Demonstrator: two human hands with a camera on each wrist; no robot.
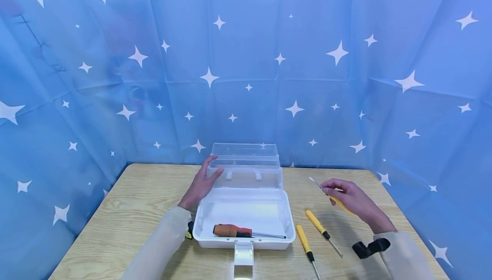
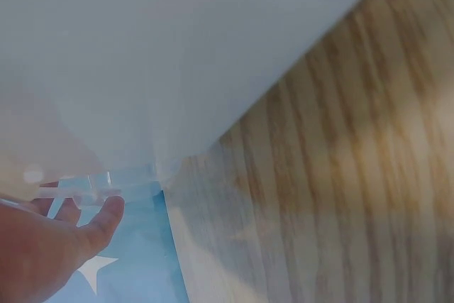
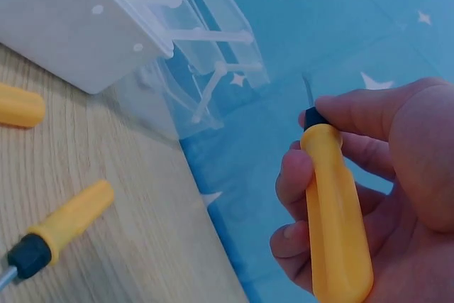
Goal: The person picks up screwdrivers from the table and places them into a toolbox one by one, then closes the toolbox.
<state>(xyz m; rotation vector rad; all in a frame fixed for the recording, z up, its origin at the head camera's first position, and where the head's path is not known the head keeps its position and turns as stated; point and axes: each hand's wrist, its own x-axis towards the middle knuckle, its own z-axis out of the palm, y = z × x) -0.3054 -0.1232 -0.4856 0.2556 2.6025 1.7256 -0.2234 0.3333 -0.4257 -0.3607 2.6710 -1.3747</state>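
An open white toolbox (image 1: 246,205) with a raised clear lid (image 1: 246,177) stands on the table. My left hand (image 1: 200,186) holds the lid's left edge, thumb on the near side and fingers partly hidden behind; the left wrist view shows the thumb and fingertips at the clear plastic edge. To the right of the box, my right hand (image 1: 351,196) holds a yellow-handled screwdriver (image 3: 337,218) above the table, its thin shaft pointing away from me. Inside the box, along its front wall, lies a screwdriver with an orange-and-black handle (image 1: 232,230).
Two more yellow-handled screwdrivers, a nearer one (image 1: 303,238) and a farther one (image 1: 316,221), lie on the wooden table (image 1: 127,211) right of the box. The front latch (image 1: 244,253) hangs down. A small black-and-yellow item (image 1: 189,231) shows by the box's left side. Blue star-patterned curtains (image 1: 246,58) surround the table.
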